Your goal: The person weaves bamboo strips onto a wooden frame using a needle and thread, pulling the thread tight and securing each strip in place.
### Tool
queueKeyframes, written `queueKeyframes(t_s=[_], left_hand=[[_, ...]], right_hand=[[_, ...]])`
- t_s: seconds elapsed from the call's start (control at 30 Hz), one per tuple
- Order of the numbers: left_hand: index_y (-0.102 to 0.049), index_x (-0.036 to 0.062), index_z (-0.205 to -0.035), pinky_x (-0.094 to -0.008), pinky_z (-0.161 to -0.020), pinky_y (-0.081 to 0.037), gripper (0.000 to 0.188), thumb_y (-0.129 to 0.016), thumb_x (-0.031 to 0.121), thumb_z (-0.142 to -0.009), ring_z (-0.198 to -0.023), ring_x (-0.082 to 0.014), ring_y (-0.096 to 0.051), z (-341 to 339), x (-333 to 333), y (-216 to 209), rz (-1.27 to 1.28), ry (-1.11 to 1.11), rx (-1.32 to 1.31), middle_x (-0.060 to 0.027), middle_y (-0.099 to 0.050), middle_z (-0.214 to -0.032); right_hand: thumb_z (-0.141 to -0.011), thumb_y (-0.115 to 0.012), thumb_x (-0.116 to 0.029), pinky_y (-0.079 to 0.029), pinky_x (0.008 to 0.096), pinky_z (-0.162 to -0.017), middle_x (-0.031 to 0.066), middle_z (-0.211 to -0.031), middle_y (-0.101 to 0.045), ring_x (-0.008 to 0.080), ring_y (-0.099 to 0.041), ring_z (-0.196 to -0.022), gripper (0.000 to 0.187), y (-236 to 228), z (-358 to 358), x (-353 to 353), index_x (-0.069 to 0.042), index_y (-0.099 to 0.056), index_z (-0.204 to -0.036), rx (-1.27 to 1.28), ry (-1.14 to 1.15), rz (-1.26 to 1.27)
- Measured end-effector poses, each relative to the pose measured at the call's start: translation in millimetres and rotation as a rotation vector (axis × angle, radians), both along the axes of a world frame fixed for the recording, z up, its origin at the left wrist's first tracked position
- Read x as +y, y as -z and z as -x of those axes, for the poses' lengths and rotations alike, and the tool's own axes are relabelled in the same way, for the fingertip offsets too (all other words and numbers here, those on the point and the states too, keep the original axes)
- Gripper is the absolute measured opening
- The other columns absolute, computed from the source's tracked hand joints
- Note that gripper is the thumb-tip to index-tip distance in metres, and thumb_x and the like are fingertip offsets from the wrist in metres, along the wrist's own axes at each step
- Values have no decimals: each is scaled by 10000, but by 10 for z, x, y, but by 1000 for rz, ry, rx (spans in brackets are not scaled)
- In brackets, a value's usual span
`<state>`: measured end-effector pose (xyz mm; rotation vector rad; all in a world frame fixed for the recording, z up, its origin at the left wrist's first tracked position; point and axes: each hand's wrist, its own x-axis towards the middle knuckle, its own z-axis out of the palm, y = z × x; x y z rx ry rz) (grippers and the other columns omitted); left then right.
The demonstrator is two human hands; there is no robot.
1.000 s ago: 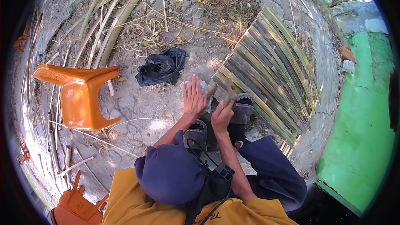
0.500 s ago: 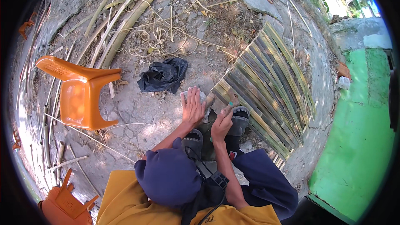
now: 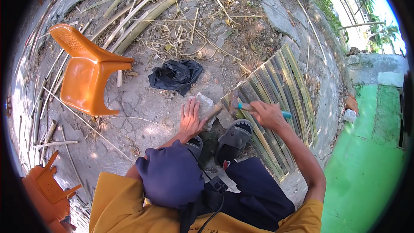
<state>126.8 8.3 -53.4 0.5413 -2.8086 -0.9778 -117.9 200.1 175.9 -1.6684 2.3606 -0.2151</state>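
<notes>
My right hand (image 3: 268, 115) is closed round the handle of a hammer (image 3: 284, 114), which has teal parts. The hammer's head (image 3: 234, 98) is over the near corner of a fan-shaped panel of bamboo slats (image 3: 276, 86). My left hand (image 3: 190, 120) lies with its fingers stretched out beside a pale stone (image 3: 202, 102). Its thumb side is at the end of a short round wooden piece (image 3: 211, 112) that points toward the panel's corner. Whether the thumb presses on that piece I cannot tell. My dark shoe (image 3: 237, 134) is right by the panel's near edge.
A black plastic bag (image 3: 176, 76) lies crumpled ahead of my left hand. An orange plastic chair (image 3: 84, 75) stands to the left, with another orange chair (image 3: 49, 190) at lower left. Long bamboo strips (image 3: 142, 24) lie at the back. A green wall (image 3: 366, 155) rises on the right.
My right hand has swung out to the right with the hammer, whose handle now lies crosswise in view. My left hand stays by the stone. The whole view has shifted slightly.
</notes>
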Motion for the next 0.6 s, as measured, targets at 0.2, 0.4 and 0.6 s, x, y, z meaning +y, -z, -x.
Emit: queueKeyframes(t_s=[0.2, 0.4, 0.6], left_hand=[[-289, 16, -1603, -624, -1273, -144, 863, -687, 421, -954, -1587, -427, -218, -18, 4, 26, 20, 58, -26, -213, -218, -1716], [-313, 36, -1594, -624, -1272, -135, 809, -664, 403, -965, -1582, -441, -216, -23, 21, -33, 1, 64, -58, -226, -224, -1707], [-314, 51, -1598, -620, -1274, -129, 809, -671, 394, -958, -1581, -446, -209, 30, -16, -64, 17, 68, -76, -230, -224, -1702]], right_hand=[[-970, -685, -349, -577, 462, -634, 62, -846, -595, 305, -720, -745, 284, 790, -139, 435, -155, -565, -1139, -179, -337, -201], [-981, -662, -364, -561, 434, -619, 63, -866, -622, 288, -719, -771, 271, 1129, -48, 394, -167, -569, -1141, -96, -261, -169], [-951, -691, -307, -567, 433, -652, 67, -886, -621, 284, -725, -810, 284, 1175, 31, 278, -168, -575, -1170, -89, -209, -143]])
